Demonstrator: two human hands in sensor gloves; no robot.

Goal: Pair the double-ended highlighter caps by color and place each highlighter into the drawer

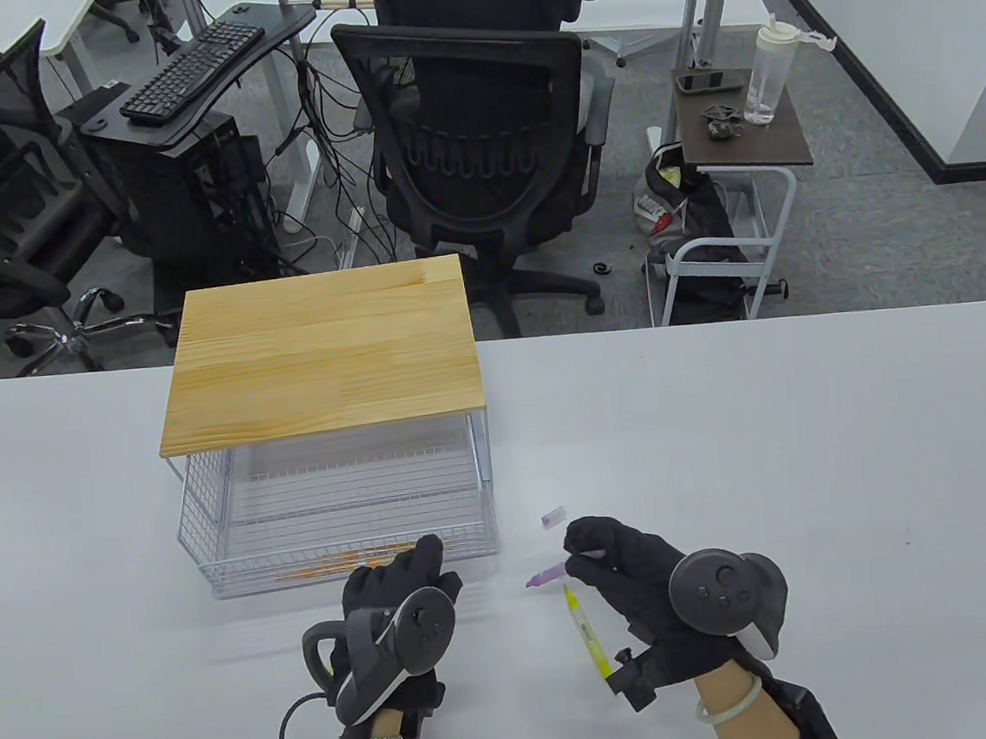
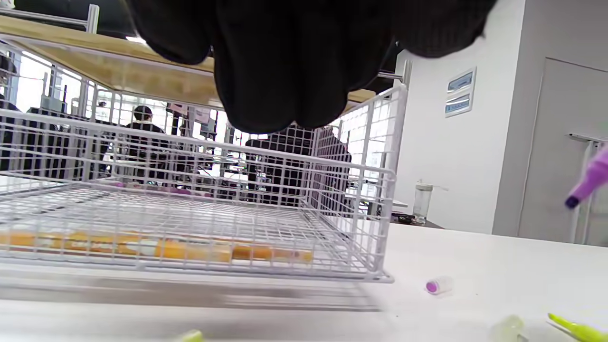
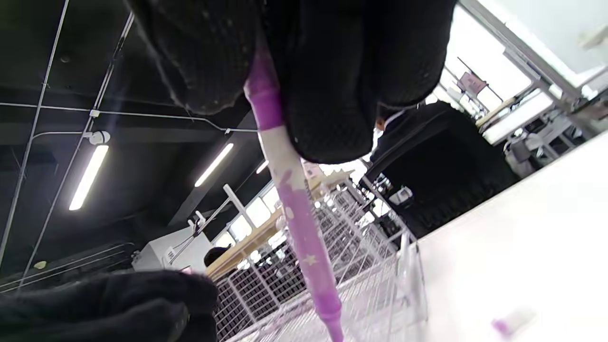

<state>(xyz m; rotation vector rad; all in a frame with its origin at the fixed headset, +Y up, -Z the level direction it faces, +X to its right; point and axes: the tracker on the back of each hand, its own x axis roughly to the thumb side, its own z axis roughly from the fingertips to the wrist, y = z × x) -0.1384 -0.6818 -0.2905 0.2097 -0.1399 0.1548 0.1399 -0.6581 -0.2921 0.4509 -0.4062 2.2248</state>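
Note:
My right hand (image 1: 610, 558) pinches a purple highlighter (image 1: 550, 573), uncapped tip pointing left, just right of the drawer; in the right wrist view its fingers (image 3: 332, 76) grip the barrel (image 3: 297, 204). A small purple cap (image 1: 553, 517) lies on the table beyond it, also seen as a purple cap (image 2: 438, 285) in the left wrist view. A yellow-green highlighter (image 1: 588, 631) lies uncapped under the right hand. The wire drawer (image 1: 216, 528) is pulled out, with an orange highlighter (image 2: 190, 249) inside. My left hand (image 1: 408, 585) hovers at the drawer's front, fingers (image 2: 285, 71) loosely curled, holding nothing visible.
The drawer sits under a rack with a wooden top (image 1: 321, 349). A clear cap (image 2: 508, 327) lies near the yellow-green tip (image 2: 577, 328). A small yellow-green object (image 2: 192, 336) sits at the left wrist view's bottom edge. Office chairs stand beyond the table's far edge.

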